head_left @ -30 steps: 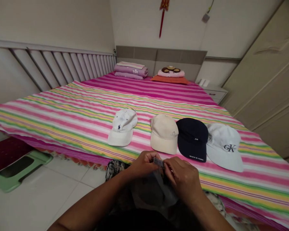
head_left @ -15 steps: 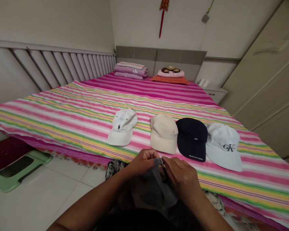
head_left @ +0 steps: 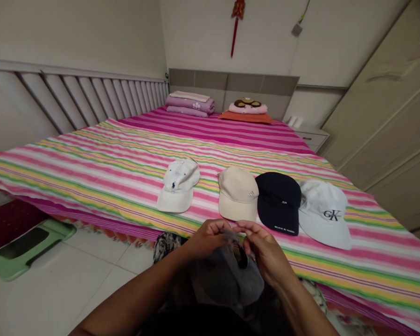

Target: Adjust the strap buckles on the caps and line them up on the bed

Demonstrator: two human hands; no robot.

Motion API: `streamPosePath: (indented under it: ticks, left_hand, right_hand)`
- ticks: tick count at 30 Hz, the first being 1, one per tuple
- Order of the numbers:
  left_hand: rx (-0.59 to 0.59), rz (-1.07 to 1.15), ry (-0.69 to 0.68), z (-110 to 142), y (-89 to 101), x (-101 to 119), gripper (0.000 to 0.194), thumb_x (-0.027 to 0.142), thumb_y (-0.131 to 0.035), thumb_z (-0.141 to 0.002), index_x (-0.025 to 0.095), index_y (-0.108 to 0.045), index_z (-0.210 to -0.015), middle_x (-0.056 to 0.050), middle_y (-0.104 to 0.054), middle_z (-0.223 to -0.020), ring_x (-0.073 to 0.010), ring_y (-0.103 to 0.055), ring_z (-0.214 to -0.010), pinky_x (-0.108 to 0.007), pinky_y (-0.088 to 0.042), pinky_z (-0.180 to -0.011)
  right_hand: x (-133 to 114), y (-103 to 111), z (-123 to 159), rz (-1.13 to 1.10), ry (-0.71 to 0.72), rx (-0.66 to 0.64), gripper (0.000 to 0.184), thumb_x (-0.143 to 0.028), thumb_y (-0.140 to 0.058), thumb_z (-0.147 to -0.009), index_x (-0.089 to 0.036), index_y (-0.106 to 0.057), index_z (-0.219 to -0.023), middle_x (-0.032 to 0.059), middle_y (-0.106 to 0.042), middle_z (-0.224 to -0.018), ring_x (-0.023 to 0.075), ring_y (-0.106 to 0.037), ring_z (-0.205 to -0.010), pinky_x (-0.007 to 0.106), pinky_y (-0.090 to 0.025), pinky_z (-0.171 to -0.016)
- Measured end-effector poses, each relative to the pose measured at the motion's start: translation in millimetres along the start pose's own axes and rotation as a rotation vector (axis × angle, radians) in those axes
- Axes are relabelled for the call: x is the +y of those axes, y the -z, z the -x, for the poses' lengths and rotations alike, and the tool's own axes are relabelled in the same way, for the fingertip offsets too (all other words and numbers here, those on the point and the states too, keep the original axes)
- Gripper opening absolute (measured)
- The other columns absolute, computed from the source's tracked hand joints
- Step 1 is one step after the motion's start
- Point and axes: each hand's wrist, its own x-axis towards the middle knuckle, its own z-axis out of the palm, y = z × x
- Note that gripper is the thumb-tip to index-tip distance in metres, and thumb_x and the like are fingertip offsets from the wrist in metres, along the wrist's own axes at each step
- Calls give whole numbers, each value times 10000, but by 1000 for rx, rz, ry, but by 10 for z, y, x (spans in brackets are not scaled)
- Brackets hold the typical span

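Note:
A dark grey baseball cap (head_left: 224, 277) rests over my lap, its back opening and strap turned upward. My left hand (head_left: 210, 239) is closed on the strap end of this cap. Beside it, my right hand (head_left: 261, 249) has its fingers bent at the strap and the opening's edge; the fingertips are blurred. Just beyond my hands, a beige cap (head_left: 238, 193) lies on the bed, with a navy cap (head_left: 279, 200) touching its right side. A white cap with dark letters (head_left: 325, 212) adjoins the navy one. Apart on the left is a white cap with a small rider logo (head_left: 178, 184).
The bed (head_left: 101, 158) has a striped cover. Folded purple bedding (head_left: 191, 103) and a pink-and-orange pile (head_left: 248, 114) sit by the headboard (head_left: 262, 83). A green stool (head_left: 28, 247) stands on the left floor. A wardrobe (head_left: 385, 107) is at right.
My right hand has turned and loosened, its fingers now lifted at the strap. The grey cap's opening shows more. My left hand stays nearly in place, and the caps on the bed have not moved.

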Motion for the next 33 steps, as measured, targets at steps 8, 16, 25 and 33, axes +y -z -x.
streamPosePath:
  ticks: [8, 16, 25, 33]
  left_hand:
    - [89, 126, -10, 70, 97, 51, 231, 281, -708, -581, 125, -555, -654, 11, -583, -555, -63, -481, -465, -171, -347, -464]
    - [259, 243, -107, 181, 191, 62, 237, 291, -717, -585, 118, -566, -647, -19, -626, -561, -86, -530, -453, -188, -397, -461]
    - [391, 329, -176, 340, 454, 267, 261, 257, -760, -520, 123, -570, -638, -23, -634, -563, -93, -546, -461, -189, -414, -465]
    - [528, 212, -304, 435, 854, 788, 273, 290, -736, -562, 127, -526, -627, 28, -537, -510, -50, -463, -428, -152, -357, -429]
  right_hand:
    - [-59, 100, -3, 319, 78, -43, 255, -389, -595, -686, -151, -530, -625, -53, -417, -502, 75, -342, -453, 208, -257, -444]
    - [-107, 32, -94, 228, 106, 78, 306, -435, -605, -653, -168, -473, -584, -68, -359, -470, 58, -232, -408, 201, -162, -397]
    - [-181, -96, -274, 148, 252, 118, 278, -413, -570, -725, -165, -487, -630, -36, -483, -544, 56, -295, -404, 199, -212, -398]
    - [-540, -419, -539, 184, 379, 30, 232, -377, -537, -777, -173, -470, -687, -4, -611, -592, 64, -376, -411, 194, -303, -418]
